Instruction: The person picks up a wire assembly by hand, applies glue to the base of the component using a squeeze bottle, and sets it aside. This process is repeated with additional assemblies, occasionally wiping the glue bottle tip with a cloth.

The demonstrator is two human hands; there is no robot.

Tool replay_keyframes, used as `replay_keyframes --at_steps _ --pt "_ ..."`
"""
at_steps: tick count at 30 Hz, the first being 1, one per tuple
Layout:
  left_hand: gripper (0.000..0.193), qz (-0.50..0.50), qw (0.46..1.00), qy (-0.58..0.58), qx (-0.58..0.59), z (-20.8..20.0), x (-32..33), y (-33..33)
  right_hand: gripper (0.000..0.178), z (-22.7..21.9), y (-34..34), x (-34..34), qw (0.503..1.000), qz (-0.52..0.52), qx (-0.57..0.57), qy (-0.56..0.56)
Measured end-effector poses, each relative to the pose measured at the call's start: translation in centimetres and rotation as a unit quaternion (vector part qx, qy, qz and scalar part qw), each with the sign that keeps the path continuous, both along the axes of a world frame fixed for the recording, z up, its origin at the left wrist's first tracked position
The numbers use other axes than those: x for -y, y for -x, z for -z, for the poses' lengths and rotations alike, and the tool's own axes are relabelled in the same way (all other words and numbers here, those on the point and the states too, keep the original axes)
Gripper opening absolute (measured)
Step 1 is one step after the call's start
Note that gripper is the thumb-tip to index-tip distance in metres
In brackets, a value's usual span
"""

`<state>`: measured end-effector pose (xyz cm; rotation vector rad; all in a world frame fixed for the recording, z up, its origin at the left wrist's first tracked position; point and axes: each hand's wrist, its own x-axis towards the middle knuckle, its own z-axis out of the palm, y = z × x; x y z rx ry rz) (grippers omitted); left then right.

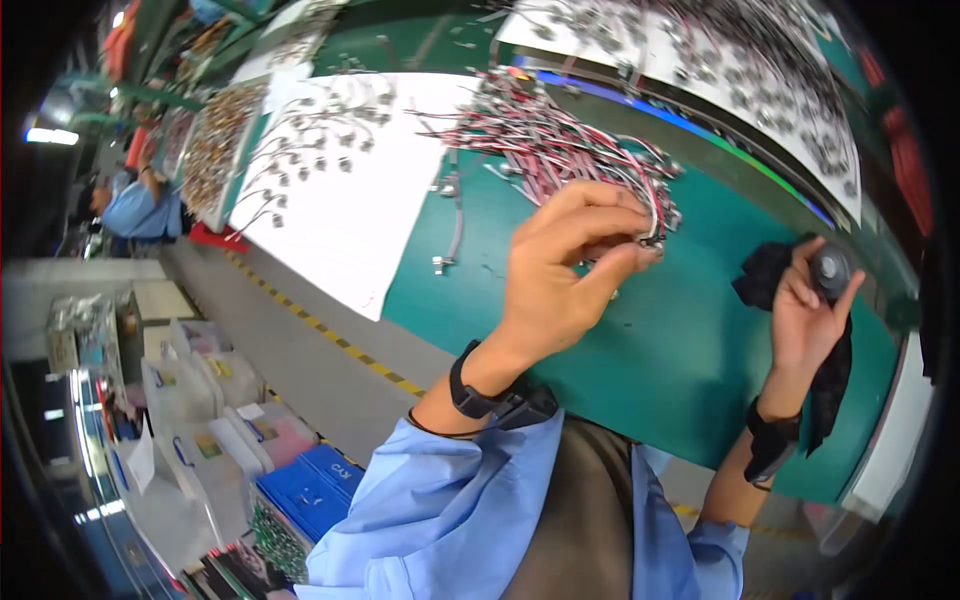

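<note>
My left hand is closed over the green tabletop, thumb and fingers pinching the end of a wire lead with a small metallic part on it. Red, white and black wires run up from the pinch toward a large heap of wire leads just beyond the hand. Over at the right, my right hand has its fingers curled around a dark round object with a grey centre; its exact kind cannot be made out. A black cloth lies beside that hand.
A white sheet with rows of small wired parts covers the table's left. Behind the heap runs a lit blue-green strip. Plastic bins and a blue box stand at lower left. Another person sits far left.
</note>
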<state>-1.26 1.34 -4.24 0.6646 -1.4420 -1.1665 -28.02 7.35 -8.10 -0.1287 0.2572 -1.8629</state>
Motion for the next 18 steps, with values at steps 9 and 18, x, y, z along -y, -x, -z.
replay_keyframes --at_steps 9,18 --pt "0.012 -0.445 0.861 0.08 0.234 -4.2 2.7 -20.0 0.038 0.7 0.8 0.2 0.998 0.035 0.037 -0.035" --pt "0.013 -0.474 0.714 0.071 0.51 3.0 9.8 -28.8 0.035 1.2 0.4 0.9 0.998 0.034 0.002 -0.05"
